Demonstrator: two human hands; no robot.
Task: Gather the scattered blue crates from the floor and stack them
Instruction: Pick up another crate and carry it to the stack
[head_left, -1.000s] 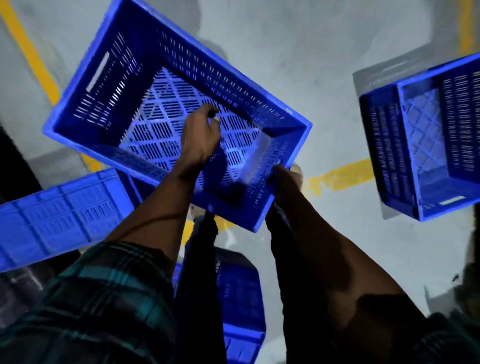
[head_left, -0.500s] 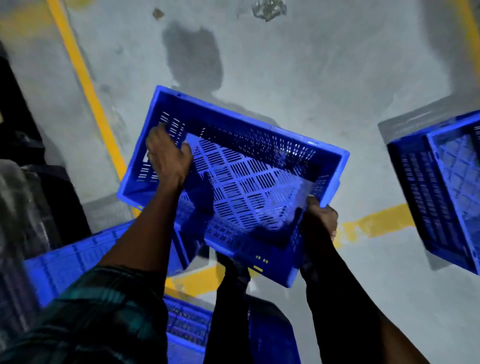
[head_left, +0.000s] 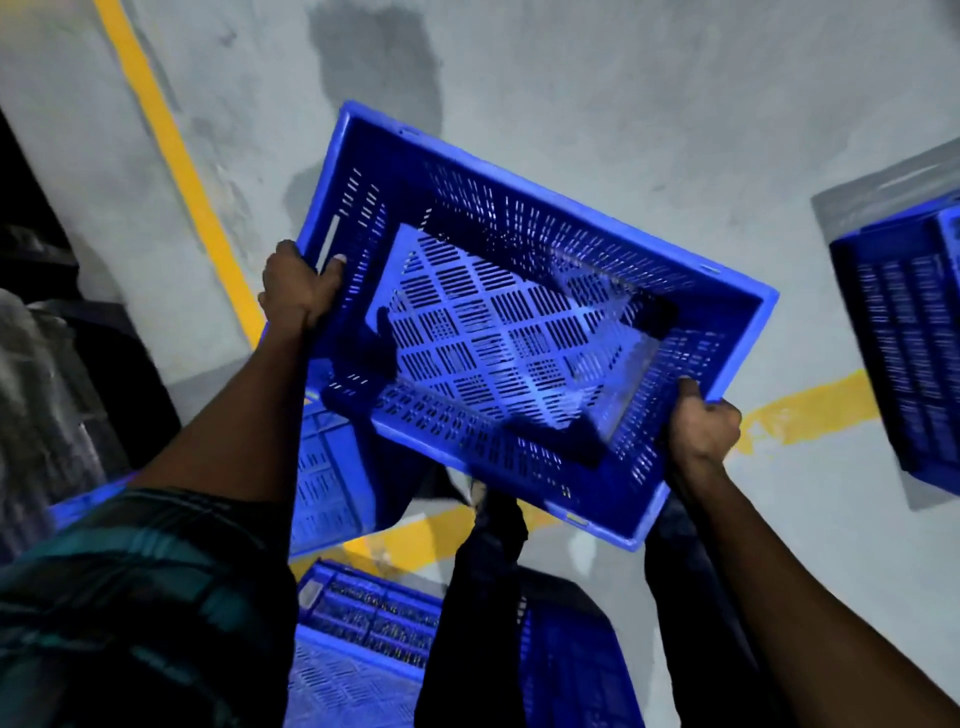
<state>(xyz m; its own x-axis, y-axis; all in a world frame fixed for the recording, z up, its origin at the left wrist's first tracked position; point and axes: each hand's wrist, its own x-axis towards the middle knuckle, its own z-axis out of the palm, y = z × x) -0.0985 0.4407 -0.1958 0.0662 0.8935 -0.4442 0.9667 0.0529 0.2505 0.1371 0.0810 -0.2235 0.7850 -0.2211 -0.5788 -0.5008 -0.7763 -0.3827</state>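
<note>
I hold an empty blue slotted crate (head_left: 519, 332) in the air in front of me, its open top facing me. My left hand (head_left: 298, 288) grips the handle slot of its left short wall. My right hand (head_left: 701, 428) clasps the rim of the right short wall. Another blue crate (head_left: 904, 343) lies on the floor at the right edge. Below the held crate a further blue crate (head_left: 332, 478) lies on its side, and one more blue crate (head_left: 363, 639) sits near my feet.
The grey concrete floor (head_left: 597, 104) carries yellow painted lines (head_left: 171, 150) running diagonally at the left and across the right. Dark bulky objects (head_left: 57, 364) stand at the left edge. My dark-trousered legs (head_left: 483, 597) show below the crate.
My hands shifted from the crate's near wall and inside to its two short ends. The crate has turned level and moved to the right in the view.
</note>
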